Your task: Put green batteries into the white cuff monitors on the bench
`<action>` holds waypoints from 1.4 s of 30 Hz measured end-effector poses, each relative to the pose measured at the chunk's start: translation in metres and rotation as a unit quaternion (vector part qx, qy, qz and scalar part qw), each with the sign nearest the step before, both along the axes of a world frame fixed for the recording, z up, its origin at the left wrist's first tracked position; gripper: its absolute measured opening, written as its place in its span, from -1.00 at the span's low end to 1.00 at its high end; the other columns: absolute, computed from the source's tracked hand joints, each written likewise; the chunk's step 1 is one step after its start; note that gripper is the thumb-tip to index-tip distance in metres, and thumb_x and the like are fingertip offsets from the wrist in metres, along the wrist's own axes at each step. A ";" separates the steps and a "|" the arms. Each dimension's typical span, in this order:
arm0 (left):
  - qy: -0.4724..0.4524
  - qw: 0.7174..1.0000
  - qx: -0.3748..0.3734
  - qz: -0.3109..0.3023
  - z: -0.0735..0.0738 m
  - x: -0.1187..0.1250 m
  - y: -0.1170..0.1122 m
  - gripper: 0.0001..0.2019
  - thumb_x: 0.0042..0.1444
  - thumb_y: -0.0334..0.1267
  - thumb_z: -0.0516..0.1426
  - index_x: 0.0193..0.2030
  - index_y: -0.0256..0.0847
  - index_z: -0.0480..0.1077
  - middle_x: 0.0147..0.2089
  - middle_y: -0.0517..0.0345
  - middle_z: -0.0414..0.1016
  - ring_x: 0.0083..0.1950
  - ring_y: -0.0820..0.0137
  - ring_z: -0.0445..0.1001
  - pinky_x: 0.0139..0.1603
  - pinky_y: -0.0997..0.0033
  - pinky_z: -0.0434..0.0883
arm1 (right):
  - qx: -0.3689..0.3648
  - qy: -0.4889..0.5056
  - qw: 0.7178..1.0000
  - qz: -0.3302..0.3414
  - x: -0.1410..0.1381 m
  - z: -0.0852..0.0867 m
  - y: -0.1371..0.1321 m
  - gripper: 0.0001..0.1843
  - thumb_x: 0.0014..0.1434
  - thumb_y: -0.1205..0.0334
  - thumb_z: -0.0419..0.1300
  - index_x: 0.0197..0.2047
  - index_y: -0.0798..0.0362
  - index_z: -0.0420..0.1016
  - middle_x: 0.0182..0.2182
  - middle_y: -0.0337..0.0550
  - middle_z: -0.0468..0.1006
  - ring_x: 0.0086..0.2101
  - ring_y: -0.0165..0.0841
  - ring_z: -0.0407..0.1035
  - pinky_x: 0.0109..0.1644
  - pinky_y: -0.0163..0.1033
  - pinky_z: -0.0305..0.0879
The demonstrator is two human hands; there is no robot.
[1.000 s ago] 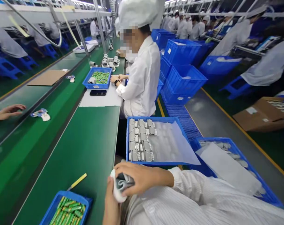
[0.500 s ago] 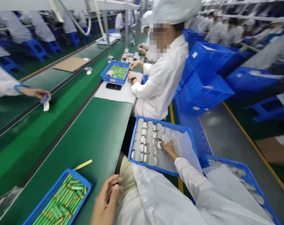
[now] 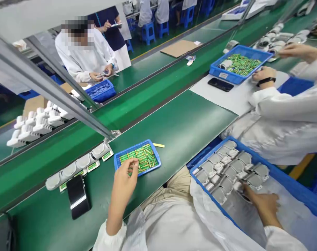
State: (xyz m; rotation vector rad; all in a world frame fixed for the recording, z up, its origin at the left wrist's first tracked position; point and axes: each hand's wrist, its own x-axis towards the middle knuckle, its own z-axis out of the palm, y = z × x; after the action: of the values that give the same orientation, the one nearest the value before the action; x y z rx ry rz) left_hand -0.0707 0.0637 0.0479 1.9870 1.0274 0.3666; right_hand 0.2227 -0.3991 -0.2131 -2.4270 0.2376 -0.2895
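My left hand is over the near edge of a small blue tray. Its fingers are bent, with a gap to the thumb, and nothing shows in them. Green batteries lie heaped in that tray. To the right, my right hand reaches down into a larger blue bin. Its fingertips grip a grey-and-white plastic housing, partly hidden by the fingers. Beside it, several similar housings lie in rows, and a translucent sheet covers the rest of the bin's floor.
Along the green bench stand a black phone, a row of grey housings and a yellow strip. A metal post rises at the left. Co-workers sit opposite and at the right, near another battery tray.
The view has swung left. My left hand has moved from beside my lap to above the battery tray. My right hand stays in the large bin, at a housing.
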 end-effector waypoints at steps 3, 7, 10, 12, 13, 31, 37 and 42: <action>0.055 0.995 0.088 0.012 -0.004 -0.008 0.015 -0.74 0.39 -0.10 0.10 0.03 -0.10 0.57 0.08 0.06 0.67 -0.09 0.25 0.63 0.01 0.23 0.52 | -0.004 -0.002 1.000 -0.005 0.005 0.045 0.043 -0.10 -0.12 -0.50 0.37 0.14 -0.10 0.45 0.04 0.51 0.49 -0.02 0.34 0.50 -0.09 0.41 0.34; 0.189 0.975 0.118 0.007 -0.011 -0.003 0.025 -0.78 0.38 -0.25 0.15 0.08 -0.11 0.55 0.03 0.08 0.69 -0.09 0.21 0.65 -0.05 0.25 0.50 | 0.075 -0.024 0.955 0.285 -0.007 0.127 0.158 -0.43 0.26 -0.33 0.19 0.00 0.02 0.56 -0.20 0.07 0.66 -0.22 -0.04 0.59 -0.06 0.07 0.52; 0.276 0.947 0.163 -0.023 -0.013 0.010 0.023 -0.77 0.41 -0.22 0.15 0.12 -0.12 0.52 0.07 0.01 0.68 0.01 0.12 0.66 -0.08 0.22 0.51 | 0.047 -0.055 0.850 0.521 -0.038 0.182 0.257 -0.60 0.47 -0.10 0.11 -0.01 0.03 0.60 -0.10 0.05 0.69 -0.22 -0.19 0.59 -0.05 -0.11 0.50; 0.305 0.935 0.181 -0.030 -0.013 0.017 0.020 -0.76 0.43 -0.19 0.15 0.15 -0.14 0.51 0.10 -0.05 0.65 0.07 0.07 0.65 -0.07 0.20 0.53 | -0.022 -0.052 0.766 0.640 -0.063 0.209 0.311 -0.65 0.55 0.06 0.03 0.01 0.02 0.60 -0.04 0.03 0.69 -0.16 -0.22 0.59 -0.01 -0.16 0.47; 0.314 0.931 0.185 -0.028 -0.013 0.019 0.019 -0.75 0.43 -0.19 0.15 0.16 -0.16 0.50 0.13 -0.07 0.64 0.09 0.06 0.65 -0.05 0.18 0.55 | -0.073 -0.046 0.731 0.676 -0.076 0.219 0.333 -0.67 0.57 0.13 0.02 0.03 0.01 0.60 -0.02 0.01 0.69 -0.10 -0.22 0.58 0.01 -0.18 0.45; 0.230 0.960 0.159 -0.029 -0.044 0.026 0.012 -0.84 0.42 -0.35 0.15 0.03 -0.27 0.54 0.07 -0.13 0.60 0.13 0.12 0.62 0.11 0.25 0.49 | -0.391 0.033 0.656 0.645 -0.138 0.251 0.401 -0.74 0.47 0.38 0.11 0.10 0.16 0.57 -0.03 0.21 0.63 0.05 -0.07 0.54 -0.03 -0.19 0.44; 0.118 0.980 0.162 -0.011 -0.037 0.016 0.007 -0.78 0.45 -0.32 0.10 0.05 -0.22 0.59 0.05 -0.06 0.64 0.13 0.12 0.59 0.19 0.17 0.48 | -0.398 0.033 0.658 0.639 -0.138 0.245 0.401 -0.72 0.43 0.40 0.09 0.07 0.18 0.61 0.08 0.24 0.54 0.05 -0.06 0.51 -0.03 -0.18 0.45; 0.011 0.993 0.120 -0.003 -0.028 0.003 0.004 -0.76 0.45 -0.28 0.13 0.12 -0.16 0.59 0.08 0.04 0.65 0.08 0.21 0.60 0.17 0.20 0.52 | -0.356 0.019 0.676 0.645 -0.136 0.237 0.395 -0.74 0.37 0.40 0.14 0.02 0.14 0.61 0.05 0.18 0.53 0.07 -0.05 0.46 -0.08 -0.20 0.41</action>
State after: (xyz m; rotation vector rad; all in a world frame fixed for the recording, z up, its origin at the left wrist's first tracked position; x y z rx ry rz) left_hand -0.0681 0.0674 0.0201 2.2106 1.0298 0.4856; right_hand 0.0863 -0.0046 0.0243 -2.6009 -1.8366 0.4072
